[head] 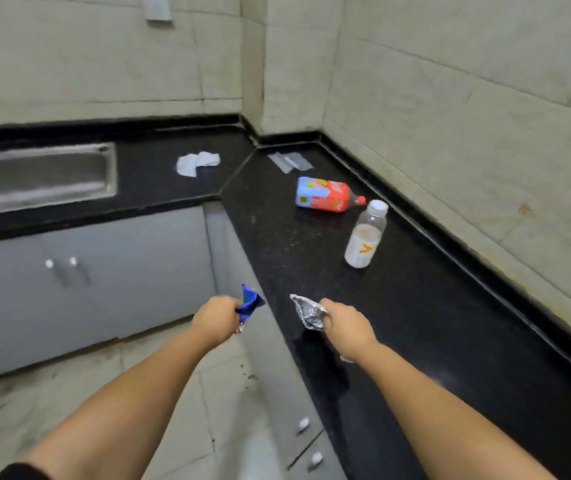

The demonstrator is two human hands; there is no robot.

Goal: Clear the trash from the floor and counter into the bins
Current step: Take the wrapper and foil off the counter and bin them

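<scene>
My left hand [216,318] is closed around a crumpled blue wrapper [251,303], held in the air just off the counter's front edge. My right hand [344,325] grips a crumpled silver foil wrapper [308,311] just above the black counter [433,306]. Farther back on the counter a red and blue bottle [325,195] lies on its side. Beside it a clear bottle with a white cap [365,235] also lies down. A crumpled white tissue [195,162] and a flat clear plastic wrapper [289,161] rest near the corner. No bin is in view.
A steel sink [38,176] is set into the counter at the left. Grey cabinet doors [86,271] with small handles run under the counter. The tiled floor [69,393] below is stained. Tiled walls close the corner behind.
</scene>
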